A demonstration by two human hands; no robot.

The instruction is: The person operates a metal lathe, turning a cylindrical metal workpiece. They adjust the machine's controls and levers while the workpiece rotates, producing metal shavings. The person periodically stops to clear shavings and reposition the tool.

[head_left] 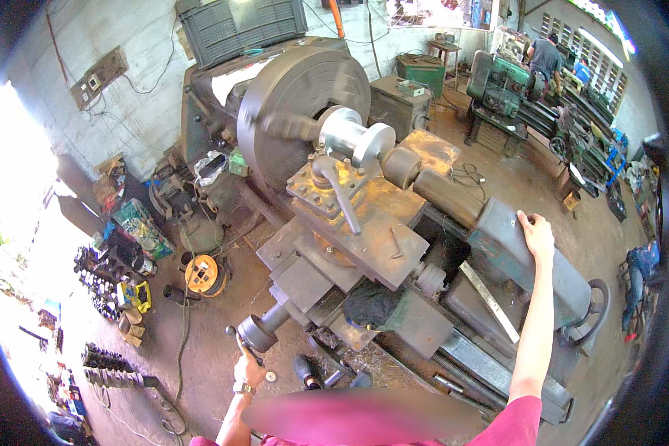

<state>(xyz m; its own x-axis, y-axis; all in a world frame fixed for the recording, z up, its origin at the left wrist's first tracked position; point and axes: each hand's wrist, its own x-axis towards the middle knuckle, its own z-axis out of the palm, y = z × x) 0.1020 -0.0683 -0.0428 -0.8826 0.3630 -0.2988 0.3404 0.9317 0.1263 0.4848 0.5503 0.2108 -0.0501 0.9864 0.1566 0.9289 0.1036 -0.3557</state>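
Note:
My left hand (248, 369) grips the ball-ended crank handle (231, 331) beside the dark round collar (258, 334) of the lathe's cross slide. My right hand (537, 233) lies on top of the green-grey tailstock (531, 264), fingers outstretched. Between the big chuck (305, 111) and the tailstock's dark centre (401, 166) sits a shiny stepped metal workpiece (355, 137). The chuck jaws look blurred, as in rotation. In front of the workpiece stands the square tool post (325, 195) with its clamping lever (342, 199). Where the cutting tool meets the metal is hidden.
A flat metal bar (489, 301) leans by the tailstock, whose handwheel (589, 312) is at right. A dark rag (375, 303) lies on the carriage. Left on the floor are a cable reel (205, 275) and loose parts. Another person (545, 56) works at a green lathe (498, 82).

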